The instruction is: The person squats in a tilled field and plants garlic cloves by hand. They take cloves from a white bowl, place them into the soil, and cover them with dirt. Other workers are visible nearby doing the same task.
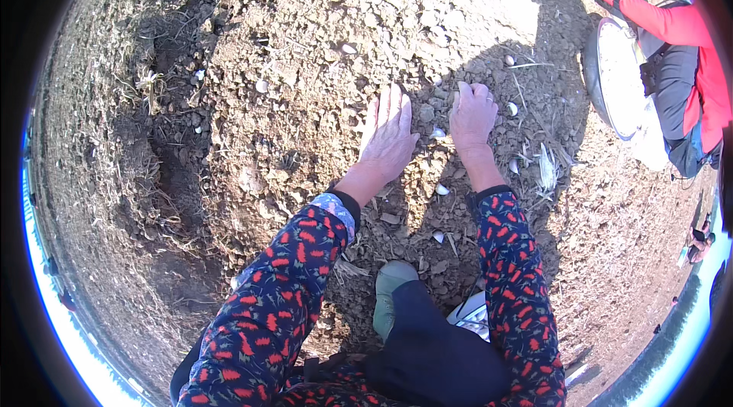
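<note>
Flat on the clumpy soil (298, 138), palm down, lies my left hand (388, 132), its fingers stretched forward and nothing seen under it. To its right my right hand (474, 115) points its bent fingertips down at the soil; whether they pinch anything is hidden. A pale clove, which looks like garlic (437, 133), lies between the hands. Another clove (512, 108) is just right of my right hand, and one more (442, 189) rests nearer to me. Several similar cloves are spread over the ground in rough lines, some in my shadow.
A co-worker in a red top (670, 23) is at the right beside a large round metal basin (598, 75). Dry husks (547, 169) lie right of my right arm. My green shoe (392, 295) stands close below. A furrow (177, 166) runs along the left. Other people are far off at right.
</note>
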### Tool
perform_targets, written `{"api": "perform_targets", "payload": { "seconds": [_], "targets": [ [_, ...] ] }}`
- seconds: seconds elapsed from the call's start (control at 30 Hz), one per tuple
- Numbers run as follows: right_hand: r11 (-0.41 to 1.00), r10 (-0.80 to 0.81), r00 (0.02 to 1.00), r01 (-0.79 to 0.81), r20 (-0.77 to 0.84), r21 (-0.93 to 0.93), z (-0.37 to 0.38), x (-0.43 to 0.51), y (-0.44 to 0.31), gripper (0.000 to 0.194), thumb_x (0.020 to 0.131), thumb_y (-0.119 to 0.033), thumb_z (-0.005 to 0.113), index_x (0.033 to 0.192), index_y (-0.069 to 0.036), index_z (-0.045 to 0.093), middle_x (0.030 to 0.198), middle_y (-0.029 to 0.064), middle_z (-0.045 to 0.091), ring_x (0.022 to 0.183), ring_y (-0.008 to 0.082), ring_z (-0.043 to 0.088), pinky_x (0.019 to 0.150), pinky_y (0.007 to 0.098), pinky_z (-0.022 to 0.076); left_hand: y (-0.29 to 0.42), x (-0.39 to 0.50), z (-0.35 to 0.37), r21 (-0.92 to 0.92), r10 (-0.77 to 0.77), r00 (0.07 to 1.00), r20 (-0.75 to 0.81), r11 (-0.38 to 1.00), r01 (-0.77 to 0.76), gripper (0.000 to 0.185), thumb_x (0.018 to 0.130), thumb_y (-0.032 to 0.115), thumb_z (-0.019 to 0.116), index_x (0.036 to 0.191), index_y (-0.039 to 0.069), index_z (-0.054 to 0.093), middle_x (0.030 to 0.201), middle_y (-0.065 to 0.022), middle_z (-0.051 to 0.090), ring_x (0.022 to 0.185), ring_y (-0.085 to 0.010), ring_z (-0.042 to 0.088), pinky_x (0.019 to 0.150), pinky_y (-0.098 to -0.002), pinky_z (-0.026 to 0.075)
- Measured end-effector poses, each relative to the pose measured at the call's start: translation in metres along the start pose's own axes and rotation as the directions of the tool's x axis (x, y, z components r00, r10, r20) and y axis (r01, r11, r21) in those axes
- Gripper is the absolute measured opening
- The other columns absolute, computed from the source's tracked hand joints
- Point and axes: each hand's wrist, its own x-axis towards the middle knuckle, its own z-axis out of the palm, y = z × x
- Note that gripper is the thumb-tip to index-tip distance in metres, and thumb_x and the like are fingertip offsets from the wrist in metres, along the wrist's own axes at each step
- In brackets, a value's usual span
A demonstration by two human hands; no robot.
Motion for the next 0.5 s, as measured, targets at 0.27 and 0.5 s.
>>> {"api": "perform_targets", "payload": {
  "seconds": [0.27, 0.5],
  "targets": [
    [0.963, 0.080, 0.989, -0.045, -0.124, 0.264, -0.009, 0.023, 0.015, 0.034, 0.095, -0.011, 0.055, 0.128, -0.002, 0.059, 0.140, 0.0163, 0.054, 0.124, 0.0366, 0.054, 0.107, 0.0437, 0.0435, -0.008, 0.006, 0.000, 0.037, 0.000, 0.999, -0.050, 0.999, 0.001, 0.081, 0.094, 0.029, 0.060, 0.151, -0.010, 0.019, 0.157, -0.0323, 0.024, 0.151, -0.0443, 0.015, 0.123, -0.0528, 0.007],
    [1.000, -0.020, 0.998, 0.021, -0.058, 0.014, 0.014, 0.029, 0.031, 0.046, 0.095, -0.016, 0.058, 0.140, -0.008, 0.051, 0.148, 0.0137, 0.048, 0.135, 0.0434, 0.040, 0.116, 0.0535, 0.0282, 0.006, 0.033, 0.011, 0.019, 0.042, 0.999, -0.014, 0.999, -0.042, 0.076, 0.094, 0.027, 0.060, 0.149, -0.012, 0.023, 0.153, -0.0295, 0.033, 0.150, -0.0386, 0.022, 0.122, -0.0530, 0.015]
  ]
}}
